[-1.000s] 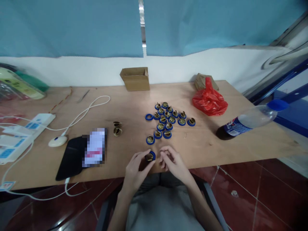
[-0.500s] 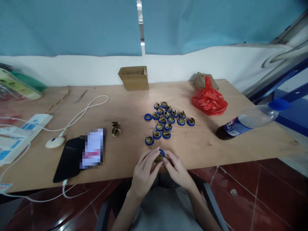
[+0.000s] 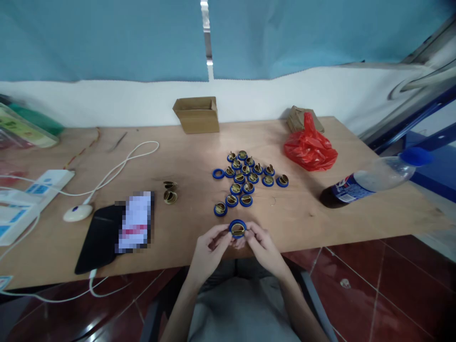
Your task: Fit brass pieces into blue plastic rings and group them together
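Near the table's front edge, my left hand [image 3: 213, 247] and my right hand [image 3: 262, 244] pinch a blue-rimmed round badge with a gold clip back [image 3: 237, 229] from both sides. Its gold side faces up, with a thin bar across it. Beyond my hands lie several similar blue-rimmed badges [image 3: 239, 177], some with their gold flaps standing up. An empty-centred blue ring [image 3: 218, 174] sits at the left of that group. Farther left are loose gold clip pieces [image 3: 170, 196] without blue rings.
On the left are a phone [image 3: 134, 222], a black flat device [image 3: 96, 240], a white power strip [image 3: 32, 202] and cables. A cardboard box [image 3: 198, 116] stands at the back. A red plastic bag [image 3: 310, 149] and a cola bottle [image 3: 359, 183] are on the right.
My left fingers have moved off the top of the badge to its left edge. The badge now shows fully, held between both hands. The view has shifted slightly.
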Demonstrator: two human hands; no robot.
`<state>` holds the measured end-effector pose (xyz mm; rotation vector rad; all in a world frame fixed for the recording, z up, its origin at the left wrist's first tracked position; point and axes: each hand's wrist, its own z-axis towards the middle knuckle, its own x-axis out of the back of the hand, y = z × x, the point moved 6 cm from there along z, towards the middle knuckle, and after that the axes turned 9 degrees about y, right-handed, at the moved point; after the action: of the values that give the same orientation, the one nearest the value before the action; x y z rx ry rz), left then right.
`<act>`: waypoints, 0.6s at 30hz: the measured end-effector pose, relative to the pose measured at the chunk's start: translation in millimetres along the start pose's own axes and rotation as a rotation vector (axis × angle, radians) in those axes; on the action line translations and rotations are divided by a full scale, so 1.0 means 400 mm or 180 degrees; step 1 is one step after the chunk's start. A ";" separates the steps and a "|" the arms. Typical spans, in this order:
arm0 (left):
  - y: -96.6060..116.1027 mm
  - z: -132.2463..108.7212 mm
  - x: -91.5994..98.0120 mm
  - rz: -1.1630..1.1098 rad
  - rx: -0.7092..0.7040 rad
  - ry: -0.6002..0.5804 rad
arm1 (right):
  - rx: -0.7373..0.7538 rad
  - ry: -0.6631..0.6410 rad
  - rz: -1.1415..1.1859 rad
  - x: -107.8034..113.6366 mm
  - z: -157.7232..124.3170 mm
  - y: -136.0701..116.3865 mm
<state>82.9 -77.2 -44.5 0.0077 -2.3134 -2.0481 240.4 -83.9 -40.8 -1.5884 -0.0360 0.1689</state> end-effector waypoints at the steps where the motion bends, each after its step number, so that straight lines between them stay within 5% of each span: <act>1: -0.003 0.002 0.000 -0.0021 0.0003 0.0054 | -0.0028 -0.0022 -0.0001 -0.002 0.001 0.000; 7: -0.027 0.006 0.007 -0.0127 0.0015 0.0284 | -0.0071 -0.0092 -0.0260 -0.005 0.000 0.002; 18: -0.011 0.011 0.000 0.0077 -0.0094 0.0150 | -0.0062 -0.0258 -0.0392 -0.006 -0.003 0.008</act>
<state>82.3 -73.3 -49.4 0.0264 -2.2448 -2.0476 237.9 -85.3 -43.7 -1.5929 -0.1985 0.1370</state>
